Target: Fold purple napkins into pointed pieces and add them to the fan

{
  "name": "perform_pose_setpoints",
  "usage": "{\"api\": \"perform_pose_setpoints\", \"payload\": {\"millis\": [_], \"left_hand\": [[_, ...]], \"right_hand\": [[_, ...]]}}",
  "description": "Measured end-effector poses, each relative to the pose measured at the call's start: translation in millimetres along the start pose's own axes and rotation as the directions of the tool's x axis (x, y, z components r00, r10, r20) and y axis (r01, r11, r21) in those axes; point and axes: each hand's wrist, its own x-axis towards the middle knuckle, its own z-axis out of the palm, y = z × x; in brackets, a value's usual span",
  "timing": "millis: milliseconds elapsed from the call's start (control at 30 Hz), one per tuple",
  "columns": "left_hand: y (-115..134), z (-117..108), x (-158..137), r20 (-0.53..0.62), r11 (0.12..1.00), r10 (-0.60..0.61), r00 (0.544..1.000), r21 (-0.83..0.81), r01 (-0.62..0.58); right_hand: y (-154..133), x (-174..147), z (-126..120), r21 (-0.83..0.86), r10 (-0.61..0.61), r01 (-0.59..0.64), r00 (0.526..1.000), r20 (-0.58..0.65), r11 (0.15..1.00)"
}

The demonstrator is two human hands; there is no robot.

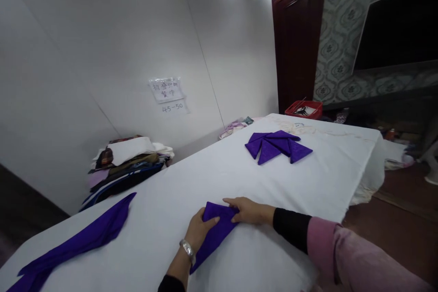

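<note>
A purple cloth napkin (219, 226), folded into a pointed shape, lies on the white-covered table in front of me. My left hand (198, 232), with a silver bangle at the wrist, grips its left edge, thumb on top and fingers at the far side. At the upper right corner, my right hand (244, 210) pinches the cloth between thumb and fingers, the index finger stretched over the edge. The underside of the napkin is hidden. Farther back sit several folded purple napkins (268, 150), overlapping in a fan. More loose purple cloth (82, 239) is spread at the left.
The white tablecloth (191, 175) covers a long table beside a pale wall. Stacked clothes (126, 169) stand past its left edge, and more fabric (236, 127) lies farther along the wall. A red basket (304, 109) with dark-handled items stands beyond the far end.
</note>
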Motion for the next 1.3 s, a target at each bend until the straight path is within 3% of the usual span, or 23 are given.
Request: {"api": "perform_pose_setpoints", "payload": {"millis": [133, 233, 300, 400, 500, 567, 667, 767, 833, 900, 1033, 1300], "left_hand": [[20.5, 5.2, -5.8, 0.057, 0.988, 0.090, 0.994, 0.121, -0.097], [31.3, 14.4, -3.9, 0.119, 0.952, 0.173, 0.978, 0.233, -0.197], [38.2, 25.1, 1.3, 0.171, 0.918, 0.224, 0.960, 0.295, -0.266], [51.6, 48.5, 16.2, 0.240, 0.832, 0.298, 0.924, 0.409, -0.375], [68.2, 79.6, 40.0, 0.300, 0.653, 0.401, 0.865, 0.569, -0.500], [79.1, 103.8, 60.0, 0.366, 0.467, 0.488, 0.792, 0.658, -0.591], [90.0, 143.3, 92.1, 0.461, 0.173, 0.609, 0.646, 0.717, -0.675], [87.7, 180.5, 119.5, 0.548, 0.001, 0.634, 0.546, 0.705, -0.709], [77.2, 199.5, 131.7, 0.571, -0.019, 0.602, 0.558, 0.709, -0.705], [62.0, 211.3, 138.3, 0.564, 0.003, 0.563, 0.604, 0.730, -0.684], [34.8, 217.0, 140.4, 0.511, 0.086, 0.530, 0.677, 0.762, -0.642], [36.9, 231.8, 138.2, 0.512, 0.117, 0.532, 0.675, 0.745, -0.657]], "right_hand": [[1.0, -2.3, -13.2, 0.204, 0.048, -0.068, 0.994, 0.101, 0.977], [1.8, -11.5, -32.2, 0.232, 0.038, -0.083, 0.981, 0.191, 0.969], [4.4, -19.1, -48.5, 0.175, 0.045, -0.070, 0.988, 0.147, 0.982], [11.9, -30.9, -77.5, -0.077, -0.038, 0.034, 0.998, -0.052, 0.996], [23.7, -44.0, -110.2, -0.465, -0.214, 0.093, 0.953, -0.214, 0.881], [35.1, -53.3, -132.9, -0.644, -0.289, 0.024, 0.906, -0.309, 0.764], [58.2, -65.1, -165.5, -0.767, -0.326, -0.146, 0.843, -0.427, 0.625], [86.5, -71.0, -190.6, -0.802, -0.309, -0.261, 0.824, -0.475, 0.537], [105.6, -72.1, -199.3, -0.809, -0.261, -0.293, 0.844, -0.470, 0.510], [122.7, -73.0, -201.0, -0.814, -0.205, -0.278, 0.880, -0.429, 0.510], [144.4, -78.4, -193.9, -0.816, -0.174, -0.194, 0.925, -0.337, 0.545], [154.7, -75.4, -204.2, -0.809, -0.198, -0.145, 0.931, -0.306, 0.570]]}}
